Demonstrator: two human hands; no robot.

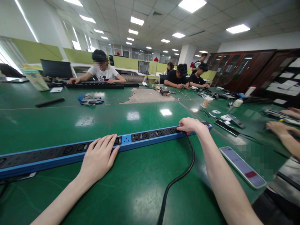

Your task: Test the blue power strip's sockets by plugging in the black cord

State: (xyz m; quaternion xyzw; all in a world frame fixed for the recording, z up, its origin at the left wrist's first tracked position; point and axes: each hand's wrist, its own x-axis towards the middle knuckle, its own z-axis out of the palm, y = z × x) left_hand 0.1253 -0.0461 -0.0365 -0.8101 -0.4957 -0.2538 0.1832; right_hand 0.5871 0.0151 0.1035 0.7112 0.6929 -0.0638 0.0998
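Power strip (142,136), blue and black, one length, under two hands; black cable (171,182) attending

Left hand (99,157): laid over the strip, fingers nearly together, thumb spread toward the near side. Right hand (190,125): fingers curled, clamped on the cable's end at the strip's top.

Power strip: on the green table (138,181), beneath the left fingers and directly under the right; right end just past the right fingers, left end out of view beyond the left wrist. Black cable: from the right fingers, curving nearer and running between the forearms out of view.

Risks, as judged: the right fingers cover the cable's end, so whether it sits in a socket cannot be seen, and a skewed fit could pass unnoticed. A sideways push or tug there could strain the bend or swing the strip; a light left palm could let it slide on the glossy surface. The loose cable could catch the right forearm.

Edges and room: widest stretch beyond both sets of fingertips, as far as the gloves (91,99), ahead of the left fingers. Tighter right of the right fingers: phone (243,167) beside the forearm, co-worker's hand (277,128) farther out. Table's near edge below the wrists: not shown.
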